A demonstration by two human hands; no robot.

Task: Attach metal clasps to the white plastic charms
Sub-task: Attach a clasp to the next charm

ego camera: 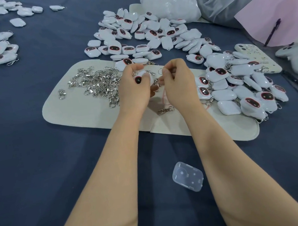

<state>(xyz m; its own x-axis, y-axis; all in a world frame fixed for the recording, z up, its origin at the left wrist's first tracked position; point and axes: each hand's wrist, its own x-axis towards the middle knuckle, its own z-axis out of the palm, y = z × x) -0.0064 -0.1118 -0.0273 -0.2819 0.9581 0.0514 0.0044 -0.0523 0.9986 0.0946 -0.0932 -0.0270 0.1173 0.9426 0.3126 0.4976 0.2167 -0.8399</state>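
The left hand (134, 88) grips 1 white charm (143, 77), thumb and fingers curled round its body with the dark face turned toward the camera; the right hand (178, 83) has its fingers curled in, and they appear to pinch a metal clasp (156, 83) that hangs in the narrow gap between the 2 sets of fingertips, though the exact pinch point is hidden; the step in hand looks like threading the clasp's ring through the charm's loop. To do it well, hold the charm still with the loop end turned toward the right fingertips; keep the grip on the ring itself, not the dangling hook, so it cannot swing; work the split open only enough to catch the loop, then turn it fully through. Spare clasps (97, 83) lie heaped just left of the left fingers on the cream mat (80, 113); bare charms (145, 32) are piled beyond the fingertips; charms already fitted (244, 86) sit right of the right fingers; 1 loose clasp (164, 110) lies between the wrists.
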